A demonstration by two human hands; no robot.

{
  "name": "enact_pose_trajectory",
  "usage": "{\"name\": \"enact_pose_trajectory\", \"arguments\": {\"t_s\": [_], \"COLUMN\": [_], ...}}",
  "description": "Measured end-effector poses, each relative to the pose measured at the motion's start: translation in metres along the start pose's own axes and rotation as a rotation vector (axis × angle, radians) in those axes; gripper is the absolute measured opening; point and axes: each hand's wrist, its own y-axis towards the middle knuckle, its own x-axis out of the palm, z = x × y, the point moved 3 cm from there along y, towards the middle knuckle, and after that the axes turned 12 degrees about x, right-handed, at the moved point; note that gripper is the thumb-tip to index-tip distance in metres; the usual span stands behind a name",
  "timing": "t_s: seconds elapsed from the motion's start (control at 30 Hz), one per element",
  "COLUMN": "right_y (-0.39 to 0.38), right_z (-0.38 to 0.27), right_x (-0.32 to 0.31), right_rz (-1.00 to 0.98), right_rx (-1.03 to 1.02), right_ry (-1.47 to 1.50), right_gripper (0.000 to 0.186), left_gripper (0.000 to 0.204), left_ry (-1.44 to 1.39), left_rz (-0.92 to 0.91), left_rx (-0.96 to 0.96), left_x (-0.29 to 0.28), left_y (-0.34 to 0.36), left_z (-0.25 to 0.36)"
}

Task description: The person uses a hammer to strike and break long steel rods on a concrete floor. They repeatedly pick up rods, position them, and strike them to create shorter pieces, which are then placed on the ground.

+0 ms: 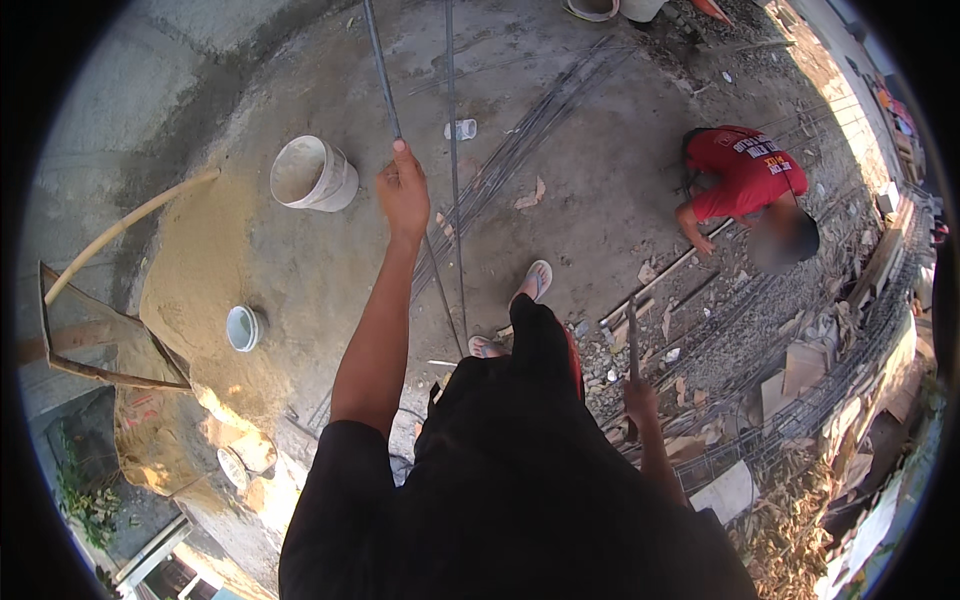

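My left hand [403, 195] is closed around a long steel rod [380, 70], its thumb lying along the metal. The rod runs from the top of the view down past my wrist toward my feet. A second thin steel rod [454, 170] stretches beside it, apart from my fingers. Low on the right, my right hand [640, 402] grips a dark, narrow bar [633, 340] that points away from me; its exact kind cannot be made out. Several more steel rods [545, 115] lie bunched on the ground beyond my sandalled feet [538, 281].
A white bucket [340, 185] and a smaller pail [243, 328] stand left, by a sand pile [190, 270]. A curved wooden pole [130, 228] leans there. At right a person in a red shirt [745, 170] bends low beside rubble and wire mesh [760, 430].
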Motion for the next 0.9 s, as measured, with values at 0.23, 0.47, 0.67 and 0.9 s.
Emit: {"name": "enact_pose_trajectory", "arguments": {"t_s": [0.23,0.47,0.67,0.9], "right_y": [0.020,0.047,0.085,0.046], "right_z": [0.130,0.123,0.126,0.109], "right_x": [0.044,0.048,0.073,0.098], "right_rz": [-0.023,-0.240,-0.067,-0.107], "right_rx": [0.175,0.475,-0.133,-0.018], "right_ry": [0.060,0.210,0.015,0.251], "right_gripper": [0.040,0.039,0.037,0.033], "left_gripper": [0.065,0.068,0.072,0.080], "left_ry": [-0.036,0.055,0.179,0.249], "left_rz": [-0.149,-0.298,-0.364,-0.479], "left_rx": [-0.098,-0.069,-0.064,-0.110], "left_x": [0.105,0.209,0.264,0.303], "left_y": [0.012,0.019,0.014,-0.010], "left_z": [-0.037,-0.054,-0.112,-0.131]}}
